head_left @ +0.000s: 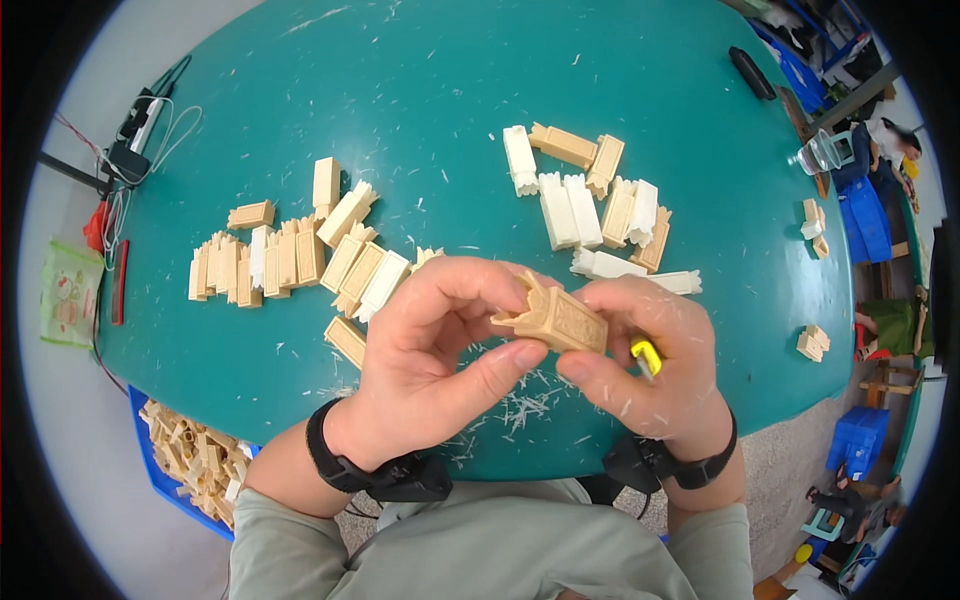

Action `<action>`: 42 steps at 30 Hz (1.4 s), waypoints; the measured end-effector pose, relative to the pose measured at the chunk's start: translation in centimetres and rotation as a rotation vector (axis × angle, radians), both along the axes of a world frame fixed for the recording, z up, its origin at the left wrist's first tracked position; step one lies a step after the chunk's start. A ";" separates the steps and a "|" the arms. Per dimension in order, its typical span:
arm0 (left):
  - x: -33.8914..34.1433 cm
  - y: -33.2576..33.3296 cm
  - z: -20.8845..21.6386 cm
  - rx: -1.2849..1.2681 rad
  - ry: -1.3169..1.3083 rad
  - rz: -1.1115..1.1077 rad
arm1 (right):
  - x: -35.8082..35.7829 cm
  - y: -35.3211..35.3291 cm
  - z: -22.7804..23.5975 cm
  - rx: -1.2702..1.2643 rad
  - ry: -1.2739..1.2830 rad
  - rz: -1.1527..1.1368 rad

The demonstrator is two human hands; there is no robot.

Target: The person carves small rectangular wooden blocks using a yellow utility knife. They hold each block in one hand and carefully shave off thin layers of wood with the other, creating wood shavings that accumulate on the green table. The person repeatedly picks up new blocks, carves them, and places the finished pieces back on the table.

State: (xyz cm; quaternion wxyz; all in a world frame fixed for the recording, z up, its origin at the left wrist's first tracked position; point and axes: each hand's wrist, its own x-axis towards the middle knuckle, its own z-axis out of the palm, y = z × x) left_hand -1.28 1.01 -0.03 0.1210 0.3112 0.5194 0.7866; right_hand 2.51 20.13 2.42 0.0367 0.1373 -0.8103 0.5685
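In front of my body, my left hand [430, 340] is closed on a tan box-shaped piece [575, 322], thumb below and fingers above. The piece lies tilted, its jagged flared end toward the left and a raised pattern on its side. My right hand [650, 350] grips the other end between thumb and fingers. A small yellow tool [645, 352] is tucked in that same hand; its working end cannot be made out. Whitish shavings [525, 405] lie on the table under my hands.
On the green table [420, 100], several similar tan pieces [285, 255] stand in a group at left, with white and tan ones [580, 210] at far right. A blue bin [190, 460] of pieces sits lower left. A power strip [145, 130] and a clear cup [818, 152] are near the edges.
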 end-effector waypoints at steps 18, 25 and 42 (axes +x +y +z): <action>0.9 0.0 0.7 0.018 -0.108 0.119 | 0.0 0.1 -0.4 -0.026 0.119 -0.108; 1.1 0.1 1.0 -0.026 -0.066 0.162 | -0.2 0.0 -0.1 0.049 0.201 -0.116; 1.1 0.5 0.4 -0.118 0.010 0.221 | 0.3 0.0 -1.3 -0.119 0.172 -0.311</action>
